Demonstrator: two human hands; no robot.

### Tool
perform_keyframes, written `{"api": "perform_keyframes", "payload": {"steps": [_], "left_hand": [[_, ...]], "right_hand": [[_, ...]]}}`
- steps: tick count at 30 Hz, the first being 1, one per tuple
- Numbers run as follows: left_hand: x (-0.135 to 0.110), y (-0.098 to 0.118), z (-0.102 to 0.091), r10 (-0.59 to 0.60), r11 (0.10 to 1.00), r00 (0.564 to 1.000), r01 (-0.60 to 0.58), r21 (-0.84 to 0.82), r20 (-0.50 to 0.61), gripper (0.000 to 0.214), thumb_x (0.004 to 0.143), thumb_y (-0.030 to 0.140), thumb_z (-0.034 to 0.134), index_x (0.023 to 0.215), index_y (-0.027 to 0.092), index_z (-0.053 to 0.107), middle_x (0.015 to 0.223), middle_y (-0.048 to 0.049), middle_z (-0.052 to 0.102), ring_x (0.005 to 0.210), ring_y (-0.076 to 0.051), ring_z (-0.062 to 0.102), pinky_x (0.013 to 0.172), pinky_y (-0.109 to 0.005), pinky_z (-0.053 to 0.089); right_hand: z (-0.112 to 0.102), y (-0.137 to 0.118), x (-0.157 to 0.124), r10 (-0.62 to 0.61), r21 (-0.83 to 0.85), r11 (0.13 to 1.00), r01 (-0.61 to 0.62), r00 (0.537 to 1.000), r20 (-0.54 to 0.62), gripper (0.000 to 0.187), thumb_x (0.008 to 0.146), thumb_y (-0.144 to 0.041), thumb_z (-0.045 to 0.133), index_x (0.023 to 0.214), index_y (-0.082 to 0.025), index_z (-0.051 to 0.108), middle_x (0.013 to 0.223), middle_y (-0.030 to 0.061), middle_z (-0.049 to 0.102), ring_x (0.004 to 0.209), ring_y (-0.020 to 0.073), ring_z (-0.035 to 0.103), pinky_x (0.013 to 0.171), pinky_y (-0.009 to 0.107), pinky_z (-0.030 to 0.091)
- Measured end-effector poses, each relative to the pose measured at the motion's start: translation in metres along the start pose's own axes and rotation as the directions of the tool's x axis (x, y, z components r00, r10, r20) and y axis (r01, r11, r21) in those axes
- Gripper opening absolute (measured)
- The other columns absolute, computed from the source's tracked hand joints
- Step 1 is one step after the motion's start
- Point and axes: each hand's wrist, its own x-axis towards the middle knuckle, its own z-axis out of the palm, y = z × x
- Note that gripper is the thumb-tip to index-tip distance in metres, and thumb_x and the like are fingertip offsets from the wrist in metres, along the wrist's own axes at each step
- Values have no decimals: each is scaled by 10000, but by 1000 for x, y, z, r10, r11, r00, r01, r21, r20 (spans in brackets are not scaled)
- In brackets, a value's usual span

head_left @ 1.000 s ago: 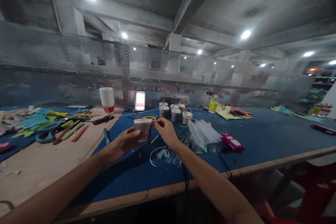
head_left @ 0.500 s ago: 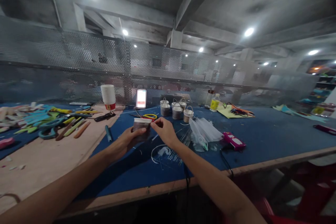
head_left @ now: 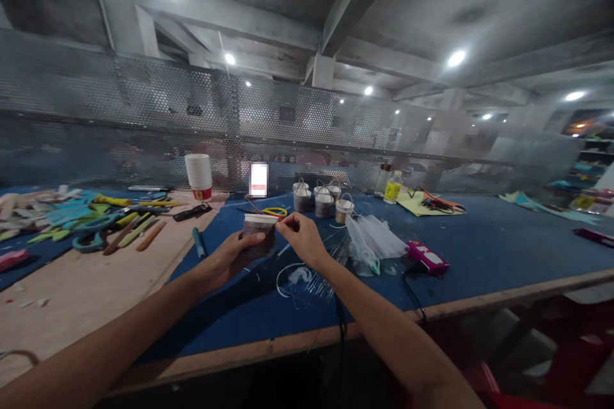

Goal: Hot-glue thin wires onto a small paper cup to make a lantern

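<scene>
My left hand (head_left: 234,254) is wrapped round a small paper cup (head_left: 258,225) with a white rim and a dark brownish covering, held upright above the blue table top. At the right side of its rim, my right hand (head_left: 303,238) closes its thumb and fingertips together; what they pinch is too small to make out. Just behind the cup lie scissors (head_left: 275,211) with yellow and red handles. Beyond my right hand stand several similar small cups (head_left: 324,206) with thin looped handles. Thin clear strands (head_left: 322,281) are scattered on the table below the right wrist.
Clear plastic bags (head_left: 374,239) and a magenta box (head_left: 428,258) lie to the right. A stack of white paper cups (head_left: 198,172), a lit screen (head_left: 259,179) and a yellow-labelled bottle (head_left: 393,188) stand along the back. Clay tools (head_left: 135,230) lie on the pinkish board at left.
Both hands stay at the cup, almost still. The cup tilts or shifts very slightly, and the camera view has moved a little.
</scene>
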Motion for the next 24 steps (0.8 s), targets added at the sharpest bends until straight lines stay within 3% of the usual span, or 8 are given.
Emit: {"api": "perform_keyframes", "payload": {"steps": [16, 24], "left_hand": [[-3, 0, 0, -4, 999, 1000, 5, 39, -8, 292, 776, 322, 837, 1030, 178, 831, 962, -112, 831, 888, -259, 748, 850, -352, 551], [-3, 8, -3, -6, 999, 1000, 7, 34, -16, 395, 767, 320, 876, 1119, 159, 797, 1131, -126, 816, 1006, -251, 743, 958, -353, 536]], "right_hand": [[-5, -1, 1, -23, 14, 1000, 22, 999, 27, 290, 875, -471, 669, 829, -185, 655, 747, -4, 637, 704, 152, 573, 708, 271, 455], [-8, -1, 0, 25, 63, 998, -29, 998, 62, 292, 914, -476, 644, 908, -189, 695, 692, -25, 614, 615, 140, 567, 644, 261, 460]]}}
